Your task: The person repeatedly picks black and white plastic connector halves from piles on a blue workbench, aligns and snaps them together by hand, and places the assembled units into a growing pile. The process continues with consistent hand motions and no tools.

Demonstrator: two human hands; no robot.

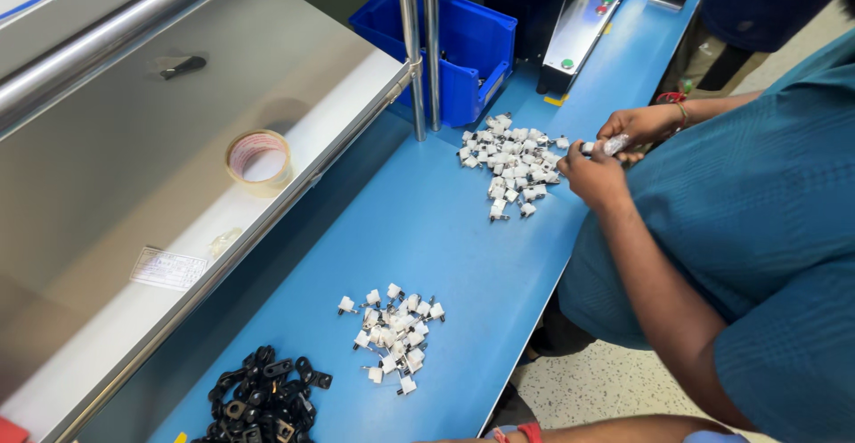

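My wrist (525, 432) by the nearer white clips (394, 338)

My hand is cut off at the frame edge, so I can't tell its grip. A careless sweep could knock clips off the blue bench (445, 229). A co-worker's hands (614, 154) sort another pile (512, 162) below a steel shelf (134, 167).

Near you, small white plastic parts (394, 336) lie loosely heaped on the blue bench. Black clips (264, 400), seemingly linked, sit just left.
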